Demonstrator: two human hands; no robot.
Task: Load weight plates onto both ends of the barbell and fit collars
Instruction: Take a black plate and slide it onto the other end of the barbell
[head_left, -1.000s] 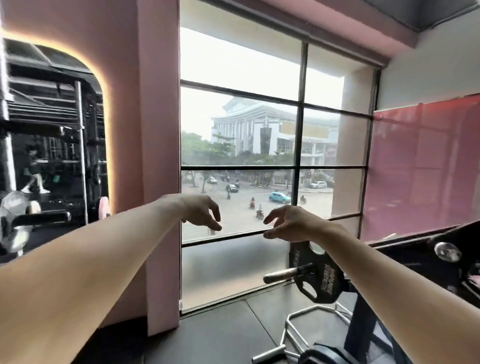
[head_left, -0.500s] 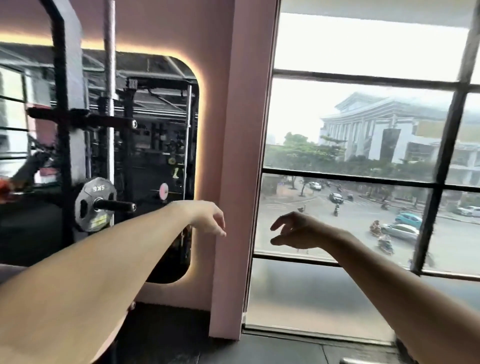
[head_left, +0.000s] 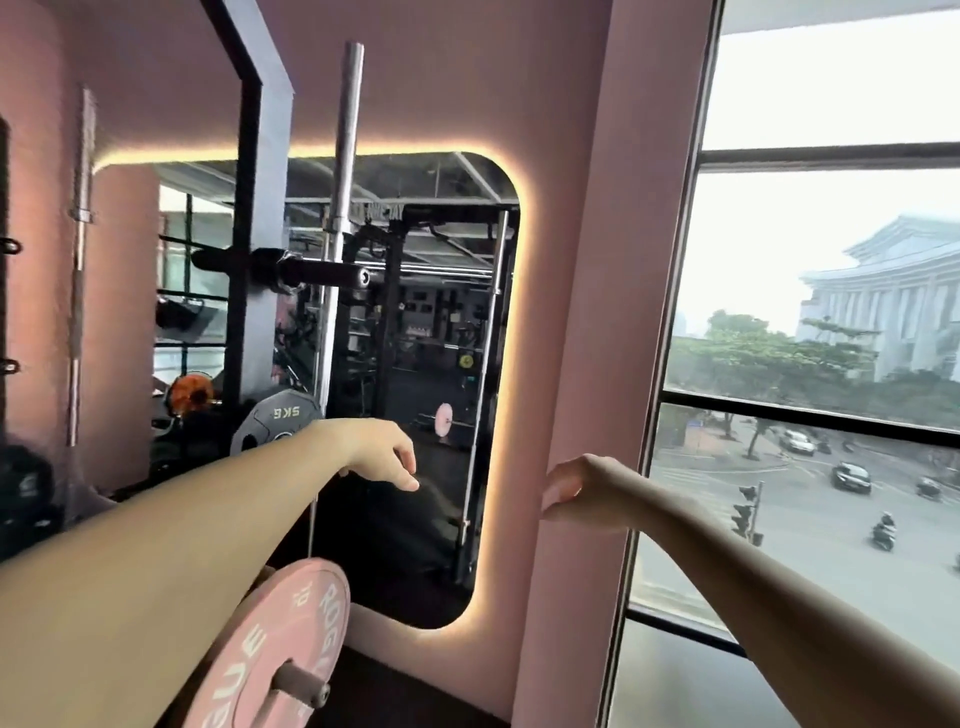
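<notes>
**Both hands free, pink plate already on the bar**

The left hand (head_left: 382, 457) and the right hand (head_left: 584, 491) are both stretched out in front, up in the air. Each grip is loose, with fingers hanging softly bent, and holds nothing.

The pink plate (head_left: 270, 654) is near, at the bottom left, just under the left arm. It sits on a pink bar end (head_left: 301, 686) that pokes out through its middle. I see no collar on that bar end, though the view there is cut off, so I cannot be sure.

Farther away on the left, a dark 5 kg plate (head_left: 278, 418) hangs on the black rack (head_left: 249, 218). A silver bar (head_left: 345, 145) stands upright beside the rack. Behind them is a big mirror (head_left: 415, 364) with a glowing edge. On the right is a window (head_left: 831, 364) looking out on a street.

What could go wrong: with no collar, the pink plate could slide off if the bar tips. The left arm is very close above it and could bump it. Reaching for the dark plate, a hand could knock the upright bar and make it fall.
</notes>
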